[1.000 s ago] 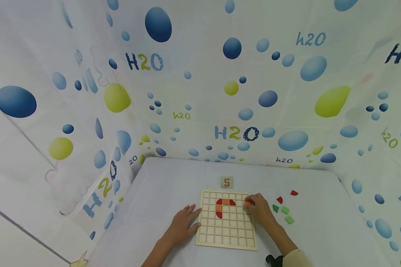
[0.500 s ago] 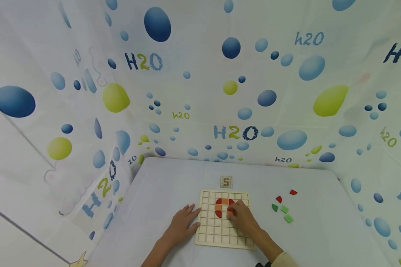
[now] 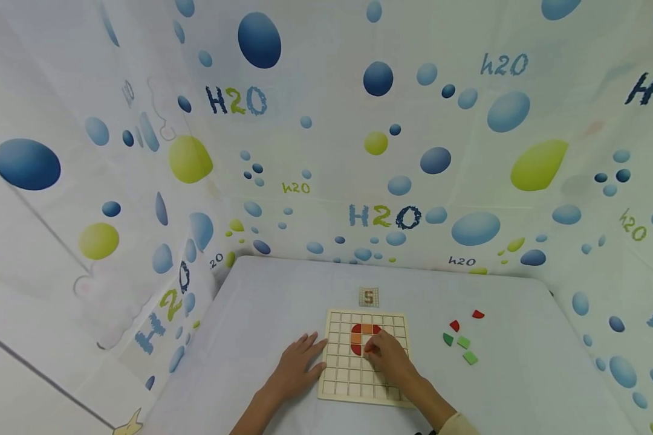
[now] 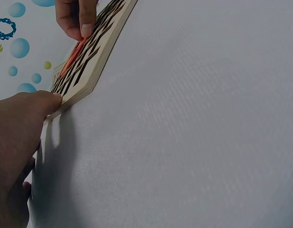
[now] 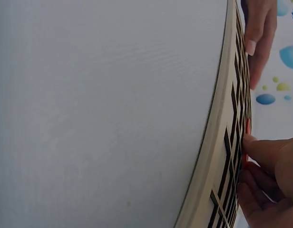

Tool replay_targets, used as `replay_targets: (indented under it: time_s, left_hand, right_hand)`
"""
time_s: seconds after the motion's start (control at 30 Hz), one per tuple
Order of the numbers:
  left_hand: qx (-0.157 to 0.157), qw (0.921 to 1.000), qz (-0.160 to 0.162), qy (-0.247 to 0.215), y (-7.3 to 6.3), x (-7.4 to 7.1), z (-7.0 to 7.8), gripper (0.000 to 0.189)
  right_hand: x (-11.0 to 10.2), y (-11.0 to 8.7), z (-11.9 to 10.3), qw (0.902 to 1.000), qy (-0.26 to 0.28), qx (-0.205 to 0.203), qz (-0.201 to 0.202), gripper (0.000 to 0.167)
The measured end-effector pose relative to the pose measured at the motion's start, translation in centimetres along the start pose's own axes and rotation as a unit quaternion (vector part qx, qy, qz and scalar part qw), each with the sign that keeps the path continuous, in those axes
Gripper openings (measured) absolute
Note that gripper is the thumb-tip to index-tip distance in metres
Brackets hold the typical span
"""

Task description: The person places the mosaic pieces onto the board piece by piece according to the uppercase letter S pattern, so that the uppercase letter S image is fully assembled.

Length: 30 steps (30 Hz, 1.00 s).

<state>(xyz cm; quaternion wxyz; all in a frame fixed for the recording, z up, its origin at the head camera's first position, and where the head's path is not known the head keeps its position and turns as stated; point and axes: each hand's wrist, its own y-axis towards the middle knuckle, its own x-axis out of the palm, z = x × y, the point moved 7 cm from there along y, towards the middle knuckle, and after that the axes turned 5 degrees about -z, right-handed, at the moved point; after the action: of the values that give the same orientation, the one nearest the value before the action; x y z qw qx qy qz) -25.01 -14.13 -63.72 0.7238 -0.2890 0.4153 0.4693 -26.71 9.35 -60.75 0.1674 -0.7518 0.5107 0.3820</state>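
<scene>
A wooden grid board (image 3: 348,391) lies on the white table. Its upper cells hold red quarter-round tiles (image 3: 356,350) and orange square tiles (image 3: 356,339), set in a hooked shape. My left hand (image 3: 296,365) rests by the board's left edge, fingers extended, fingertips and thumb at the rim. Over the middle of the grid, my right hand (image 3: 389,356) pinches a small orange tile between thumb and fingers, right beside the lower red tile; the fingers mostly hide it. In the right wrist view the right hand (image 5: 279,175) is low against the grid, fingertips at its surface.
A small pattern card (image 3: 369,296) with an S-like figure lies behind the board. To the right are loose red quarter-rounds (image 3: 478,314), a dark green quarter-round (image 3: 448,339) and light green squares (image 3: 470,357). A bubble-printed curtain (image 3: 326,151) surrounds the table.
The right hand has carried the orange tile from the board's upper right edge leftward and down to beside the lower red tile. The left hand has stayed in place.
</scene>
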Motion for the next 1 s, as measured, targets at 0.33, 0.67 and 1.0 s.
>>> replay_targets:
  time_s: [0.33, 0.67, 1.0]
  left_hand:
    - [-0.005, 1.0000, -0.002, 0.003, 0.0, 0.2, -0.2, 0.058]
    - [-0.002, 1.0000, -0.001, 0.001, -0.1, 0.1, 0.0, 0.058]
    - [-0.001, 1.0000, 0.000, 0.004, -0.2, -0.1, 0.1, 0.058]
  right_hand:
    - [0.2, -0.3, 0.0, 0.9994, -0.033, 0.004, -0.006, 0.008]
    - [0.3, -0.5, 0.0, 0.9987, -0.051, 0.002, 0.009, 0.007]
    - [-1.3, -1.0, 1.0, 0.9988, -0.027, 0.039, 0.011, 0.006]
